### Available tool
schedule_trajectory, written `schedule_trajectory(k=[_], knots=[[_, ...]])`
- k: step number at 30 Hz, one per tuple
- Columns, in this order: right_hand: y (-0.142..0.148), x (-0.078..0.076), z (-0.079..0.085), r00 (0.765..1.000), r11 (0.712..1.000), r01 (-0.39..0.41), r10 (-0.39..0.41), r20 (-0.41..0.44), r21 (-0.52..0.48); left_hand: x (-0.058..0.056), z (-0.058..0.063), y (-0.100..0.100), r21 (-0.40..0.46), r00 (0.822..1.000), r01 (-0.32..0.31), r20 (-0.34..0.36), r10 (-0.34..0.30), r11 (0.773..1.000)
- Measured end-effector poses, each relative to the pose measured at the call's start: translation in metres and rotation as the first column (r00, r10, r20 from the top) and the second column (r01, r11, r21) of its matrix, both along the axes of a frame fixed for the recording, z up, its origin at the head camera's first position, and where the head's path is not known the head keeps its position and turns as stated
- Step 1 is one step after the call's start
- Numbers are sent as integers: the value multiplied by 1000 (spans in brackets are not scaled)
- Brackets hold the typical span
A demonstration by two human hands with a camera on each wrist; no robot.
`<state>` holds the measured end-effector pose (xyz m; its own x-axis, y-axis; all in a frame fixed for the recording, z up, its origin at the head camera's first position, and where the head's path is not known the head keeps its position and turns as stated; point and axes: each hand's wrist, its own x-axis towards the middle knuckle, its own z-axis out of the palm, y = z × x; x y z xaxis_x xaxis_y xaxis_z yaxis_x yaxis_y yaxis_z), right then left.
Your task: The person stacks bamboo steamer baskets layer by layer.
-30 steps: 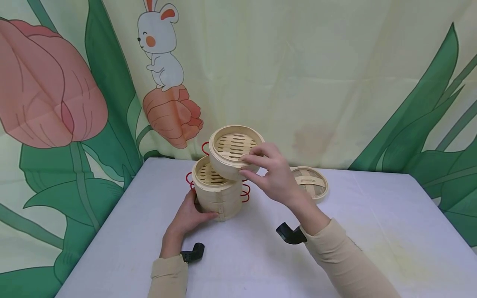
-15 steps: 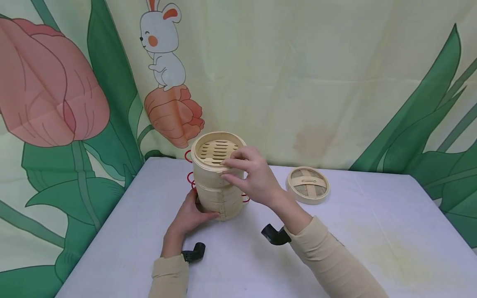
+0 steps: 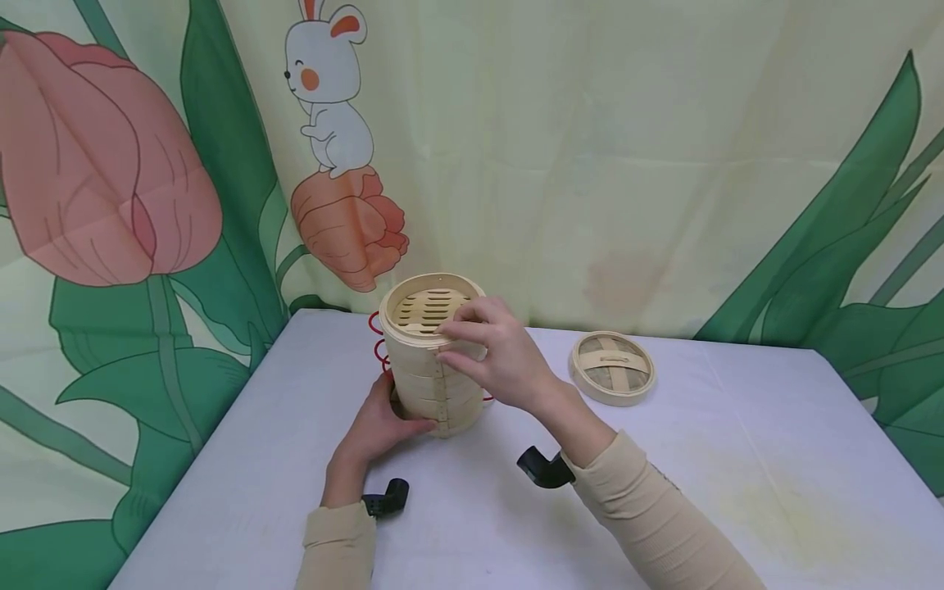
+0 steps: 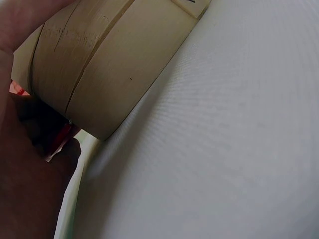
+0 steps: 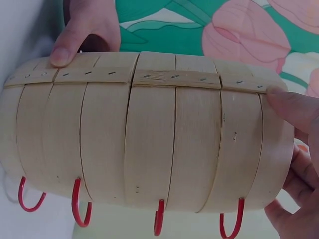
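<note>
We see a pale, cylindrical bamboo steamer stack (image 3: 420, 375) with red loops (image 5: 159, 219), left hand (image 3: 374, 422) gripping low, right hand (image 3: 501, 352) pinching its rim (image 3: 409, 338).

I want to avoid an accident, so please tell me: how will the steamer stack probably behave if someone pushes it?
Pushed near its top, the steamer stack may tip, since it stands taller than wide. It appears made of separate tiers, which could slide apart. It looks wooden, so probably stiff, not floppy.

Free room lies right of the lid (image 3: 612, 369) (steamer stack (image 3: 422, 381) blocks left).
</note>
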<state>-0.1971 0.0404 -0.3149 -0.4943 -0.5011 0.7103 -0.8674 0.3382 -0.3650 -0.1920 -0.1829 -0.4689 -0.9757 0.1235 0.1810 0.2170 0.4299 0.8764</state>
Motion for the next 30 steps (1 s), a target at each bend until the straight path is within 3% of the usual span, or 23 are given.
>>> schedule_trajectory(k=[9, 17, 30], knots=[[1, 1, 0, 1000, 999, 26, -26, 15, 20, -2, -1, 0, 4, 1000, -1, 0, 1, 1000], [5, 0, -1, 999, 1000, -15, 16, 30, -14, 0, 0, 1, 0, 1000, -7, -2, 7, 1000], [26, 1, 0, 999, 997, 1, -3, -37, -72, 0, 0, 2, 10, 1000, -4, -7, 4, 1000]])
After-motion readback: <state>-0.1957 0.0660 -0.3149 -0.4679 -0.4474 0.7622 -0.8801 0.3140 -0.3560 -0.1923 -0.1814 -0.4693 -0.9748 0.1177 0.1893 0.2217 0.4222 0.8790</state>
